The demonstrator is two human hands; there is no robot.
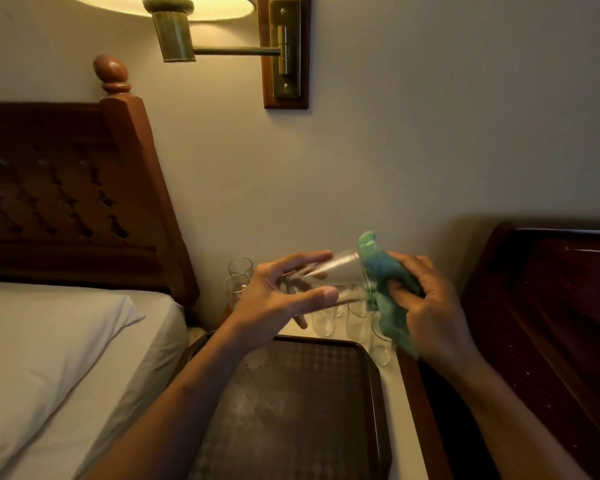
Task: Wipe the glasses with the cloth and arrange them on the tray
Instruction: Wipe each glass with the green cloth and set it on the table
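Nearest, the dark tray [291, 393] lies on the bedside table [404, 403] and carries no glass; above its far edge the left hand [274, 299] holds a glass [340, 275] on its side, thumb and fingers curled round the base end; the right hand [430, 306] grips the green cloth [385, 271], bunched against the glass's mouth, perhaps partly inside it; the blur hides that. Beyond, the other glasses [323, 322] stand upright near the wall. Wiping is the step in hand, early in the task; the next move calls for standing this glass on the tray.
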